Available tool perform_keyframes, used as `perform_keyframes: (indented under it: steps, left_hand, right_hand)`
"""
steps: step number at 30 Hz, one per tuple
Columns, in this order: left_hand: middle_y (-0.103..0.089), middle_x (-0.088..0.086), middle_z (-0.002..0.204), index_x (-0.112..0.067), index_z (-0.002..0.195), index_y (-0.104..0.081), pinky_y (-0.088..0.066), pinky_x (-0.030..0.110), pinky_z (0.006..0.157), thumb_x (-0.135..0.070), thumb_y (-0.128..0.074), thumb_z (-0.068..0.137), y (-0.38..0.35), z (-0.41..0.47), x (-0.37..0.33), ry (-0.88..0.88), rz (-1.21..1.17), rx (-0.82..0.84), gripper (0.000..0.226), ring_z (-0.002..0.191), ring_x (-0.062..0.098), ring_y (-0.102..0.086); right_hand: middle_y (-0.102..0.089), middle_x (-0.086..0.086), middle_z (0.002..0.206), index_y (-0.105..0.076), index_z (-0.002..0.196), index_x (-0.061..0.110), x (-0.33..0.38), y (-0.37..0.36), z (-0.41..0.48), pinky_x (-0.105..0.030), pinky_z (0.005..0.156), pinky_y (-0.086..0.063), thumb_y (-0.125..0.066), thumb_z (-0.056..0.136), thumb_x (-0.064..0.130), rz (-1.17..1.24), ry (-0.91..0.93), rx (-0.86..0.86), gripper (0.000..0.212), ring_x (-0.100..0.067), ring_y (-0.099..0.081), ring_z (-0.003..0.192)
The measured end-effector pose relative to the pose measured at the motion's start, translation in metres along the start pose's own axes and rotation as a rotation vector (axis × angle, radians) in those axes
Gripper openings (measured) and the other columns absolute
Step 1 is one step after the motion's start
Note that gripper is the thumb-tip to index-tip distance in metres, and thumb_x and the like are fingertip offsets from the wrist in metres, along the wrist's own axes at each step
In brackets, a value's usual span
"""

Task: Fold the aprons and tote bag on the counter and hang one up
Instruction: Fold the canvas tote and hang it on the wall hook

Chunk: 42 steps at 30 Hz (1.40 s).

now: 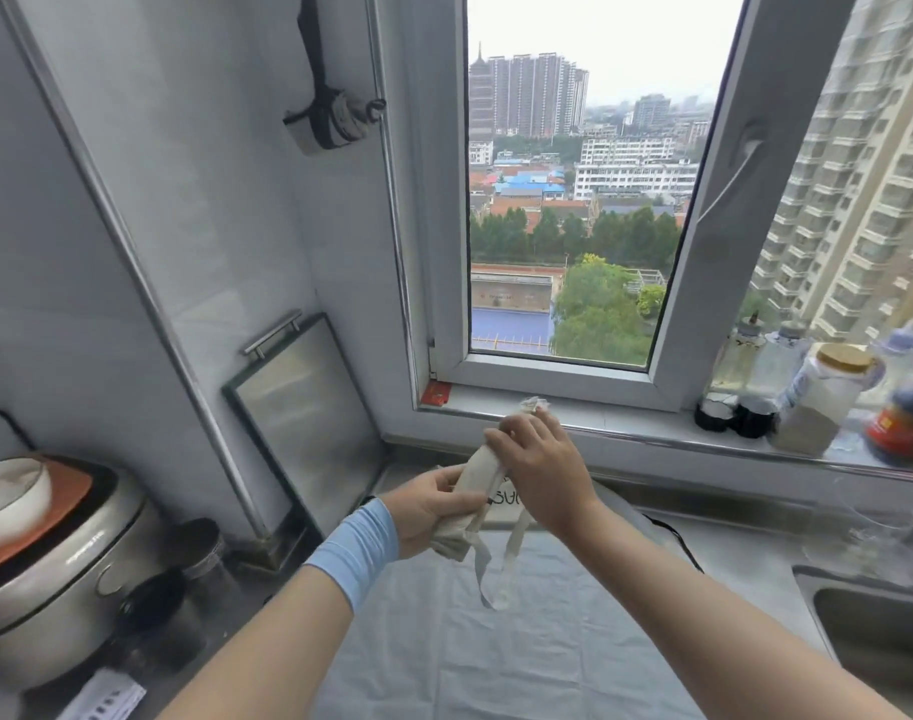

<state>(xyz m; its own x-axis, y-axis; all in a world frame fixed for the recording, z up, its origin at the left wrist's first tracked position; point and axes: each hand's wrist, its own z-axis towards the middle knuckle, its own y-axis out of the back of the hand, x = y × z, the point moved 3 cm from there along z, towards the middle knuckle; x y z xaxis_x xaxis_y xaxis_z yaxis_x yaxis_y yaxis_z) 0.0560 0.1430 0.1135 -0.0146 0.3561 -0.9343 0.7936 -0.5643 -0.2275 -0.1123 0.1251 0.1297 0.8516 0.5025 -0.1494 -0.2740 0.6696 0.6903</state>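
Cream tote bag [474,476] is rolled into a tight bundle, held up just in front of the window sill [625,427]. Left hand [433,506] grips its lower end, right hand [537,470] wraps the upper end, and the straps [512,550] dangle. A pale cloth [496,657] is spread out below the sill.

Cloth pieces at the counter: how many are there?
2. A rolled cream tote bag gripped by left hand and right hand; a pale cloth spread flat on the counter beneath. More may be hidden.
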Motion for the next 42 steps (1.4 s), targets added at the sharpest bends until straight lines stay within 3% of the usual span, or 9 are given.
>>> perform_keyframes:
  steps: [7,11,15,19,22,27,35,38,42]
  left_hand:
    - [-0.064,0.015,0.116,-0.011,0.134,-0.045,-0.053,0.040,0.085,-0.024,-0.088,0.059,0.047,-0.011,-0.034,-0.133,0.122,-0.164,0.087,0.101,0.026,-0.066]
    - [-0.064,0.009,0.113,-0.007,0.135,-0.045,-0.050,0.033,0.084,-0.011,-0.074,0.075,0.052,-0.018,-0.056,-0.155,0.222,0.070,0.067,0.103,0.020,-0.062]
    - [-0.060,0.013,0.114,-0.004,0.125,-0.055,-0.047,0.045,0.097,-0.014,-0.074,0.071,0.064,-0.022,-0.070,-0.124,0.066,0.152,0.058,0.104,0.026,-0.056]
    - [-0.064,0.005,0.091,-0.009,0.116,-0.059,-0.056,0.034,0.072,-0.002,-0.069,0.080,0.072,-0.027,-0.081,-0.106,0.031,0.087,0.038,0.080,0.017,-0.061]
    - [-0.060,0.013,0.095,0.004,0.121,-0.054,-0.055,0.037,0.074,-0.012,-0.079,0.072,0.092,-0.027,-0.083,-0.085,0.107,-0.043,0.057,0.083,0.022,-0.062]
    - [-0.066,0.020,0.107,-0.003,0.116,-0.062,-0.054,0.048,0.091,-0.019,-0.085,0.062,0.098,-0.022,-0.094,-0.089,0.298,-0.101,0.061,0.099,0.032,-0.065]
    - [-0.066,0.010,0.082,-0.005,0.097,-0.069,-0.054,0.036,0.076,-0.033,-0.082,0.065,0.106,-0.020,-0.113,-0.149,0.428,-0.214,0.044,0.073,0.026,-0.060]
    - [-0.074,0.008,0.095,-0.016,0.096,-0.071,-0.054,0.039,0.093,-0.049,-0.081,0.064,0.107,-0.016,-0.115,-0.154,0.487,-0.271,0.046,0.093,0.030,-0.069]
    - [-0.073,0.004,0.093,-0.011,0.101,-0.069,-0.053,0.037,0.088,-0.039,-0.074,0.075,0.092,-0.011,-0.123,-0.216,0.338,-0.259,0.039,0.086,0.020,-0.067]
  right_hand:
    - [-0.075,0.008,0.092,-0.077,0.100,0.030,0.017,0.011,0.070,-0.032,0.072,-0.054,-0.065,0.082,0.020,0.409,-0.505,0.395,0.024,-0.018,-0.068,0.084]
    - [-0.073,0.012,0.070,-0.081,0.088,0.022,0.032,0.011,0.110,-0.026,0.062,-0.056,-0.067,0.077,0.004,0.800,-0.700,0.456,0.025,0.000,-0.064,0.064]
    - [-0.071,-0.008,0.071,-0.079,0.091,0.010,0.046,0.016,0.140,-0.024,0.049,-0.052,-0.069,0.079,-0.002,1.012,-0.837,0.477,0.020,-0.011,-0.062,0.052]
    - [-0.074,-0.018,0.099,-0.072,0.110,0.003,0.048,0.018,0.150,-0.037,0.077,-0.061,-0.064,0.086,-0.008,1.272,-0.902,0.653,0.027,-0.025,-0.073,0.084]
    - [-0.068,-0.018,0.117,-0.066,0.120,0.002,0.053,0.018,0.155,-0.045,0.100,-0.051,-0.051,0.092,-0.006,1.639,-0.909,0.742,0.032,-0.029,-0.065,0.106]
    - [-0.071,-0.003,0.087,-0.076,0.096,0.014,0.061,0.007,0.169,-0.033,0.076,-0.058,-0.081,0.075,0.028,1.125,-0.765,0.621,0.026,-0.016,-0.065,0.081]
    - [-0.072,-0.007,0.088,-0.074,0.099,0.007,0.043,-0.002,0.174,-0.031,0.071,-0.056,-0.082,0.079,0.032,1.181,-0.917,0.421,0.033,-0.019,-0.065,0.082]
    - [-0.073,-0.008,0.087,-0.075,0.092,0.010,0.040,-0.003,0.173,-0.030,0.068,-0.054,-0.081,0.079,0.033,1.175,-0.929,0.345,0.027,-0.018,-0.064,0.080]
    - [-0.071,-0.009,0.101,-0.073,0.106,0.012,0.036,-0.003,0.169,-0.046,0.086,-0.058,-0.080,0.079,0.036,1.260,-0.952,0.148,0.037,-0.029,-0.068,0.098]
